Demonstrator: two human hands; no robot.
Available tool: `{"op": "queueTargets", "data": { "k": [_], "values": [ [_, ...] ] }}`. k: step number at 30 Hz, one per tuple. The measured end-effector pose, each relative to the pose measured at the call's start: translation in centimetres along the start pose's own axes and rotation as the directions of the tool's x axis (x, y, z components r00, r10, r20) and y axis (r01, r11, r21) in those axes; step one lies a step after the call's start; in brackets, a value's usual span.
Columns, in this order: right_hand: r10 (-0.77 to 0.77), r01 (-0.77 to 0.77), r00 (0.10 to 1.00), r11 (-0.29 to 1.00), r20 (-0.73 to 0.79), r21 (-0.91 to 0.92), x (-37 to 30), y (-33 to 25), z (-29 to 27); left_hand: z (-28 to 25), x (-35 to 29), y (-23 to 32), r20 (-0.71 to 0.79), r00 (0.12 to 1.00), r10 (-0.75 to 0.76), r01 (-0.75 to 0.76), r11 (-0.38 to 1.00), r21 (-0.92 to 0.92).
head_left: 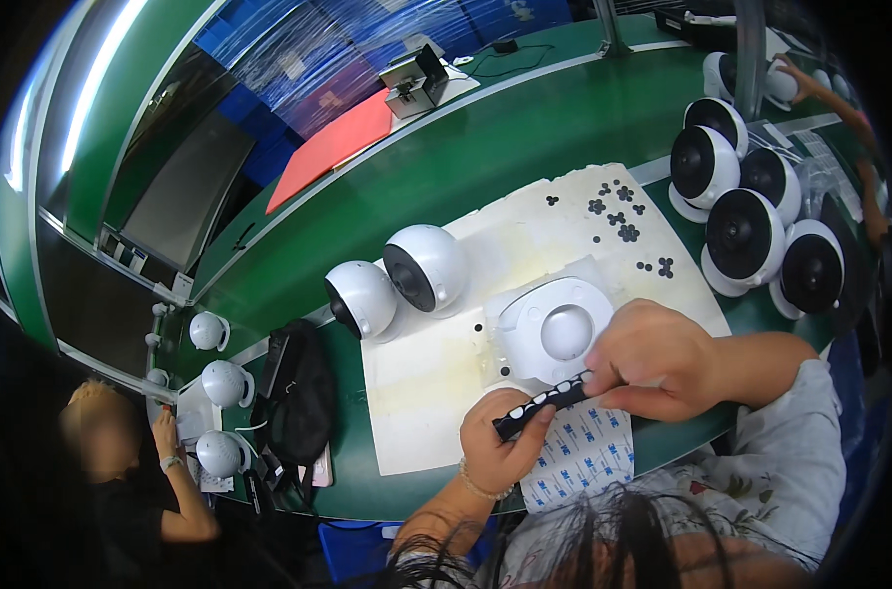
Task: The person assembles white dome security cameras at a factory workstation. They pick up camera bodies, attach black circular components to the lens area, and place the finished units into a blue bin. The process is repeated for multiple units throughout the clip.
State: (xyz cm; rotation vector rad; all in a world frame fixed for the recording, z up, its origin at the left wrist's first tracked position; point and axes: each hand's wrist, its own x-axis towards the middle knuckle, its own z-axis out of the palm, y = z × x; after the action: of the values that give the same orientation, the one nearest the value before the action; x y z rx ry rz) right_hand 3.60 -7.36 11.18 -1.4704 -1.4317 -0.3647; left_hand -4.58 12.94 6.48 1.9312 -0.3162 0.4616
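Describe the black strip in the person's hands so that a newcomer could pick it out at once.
Start at the white mat on the green table. At its near edge, left hand and right hand hold a narrow black strip between them. It alone is long, flat and dotted with white round holes; the white dome part behind it is rounded.

Green workbench [485, 157] with a pale stripe along its length, filling the middle. Long bright ceiling strip light [92, 79] at 10 o'clock. Blue stacked crates [367, 39] under clear plastic wrap at 12 o'clock. Red flat sheet [333, 145] on the bench's far edge, at 11 o'clock. Dark grey panel [186, 191] at 9 o'clock. Metal upright post [748, 44] at 1 o'clock.
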Motion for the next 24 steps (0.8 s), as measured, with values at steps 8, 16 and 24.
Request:
{"op": "queueTargets", "data": {
  "k": [8, 16, 24],
  "values": [
    [-0.188, 0.204, 0.936, 0.979, 0.298, -0.025, -0.3, -0.3, 0.6, 0.1, -0.2, 0.6, 0.020, 0.976, -0.218, 0.219, 0.974, -0.063],
    [0.229, -0.212, 0.947, 0.973, -0.225, 0.095, -0.2, 3.0, 0.0, 0.5, 0.6, -0.2, 0.026, 0.935, 0.354, -0.335, 0.854, 0.398],
    [0.444, -0.406, 0.885, 0.884, -0.141, 0.230, 0.1, 4.4, -0.4, 0.4, 0.5, -0.7, 0.179, 0.939, 0.292, -0.342, 0.827, 0.446]
  ]
}}
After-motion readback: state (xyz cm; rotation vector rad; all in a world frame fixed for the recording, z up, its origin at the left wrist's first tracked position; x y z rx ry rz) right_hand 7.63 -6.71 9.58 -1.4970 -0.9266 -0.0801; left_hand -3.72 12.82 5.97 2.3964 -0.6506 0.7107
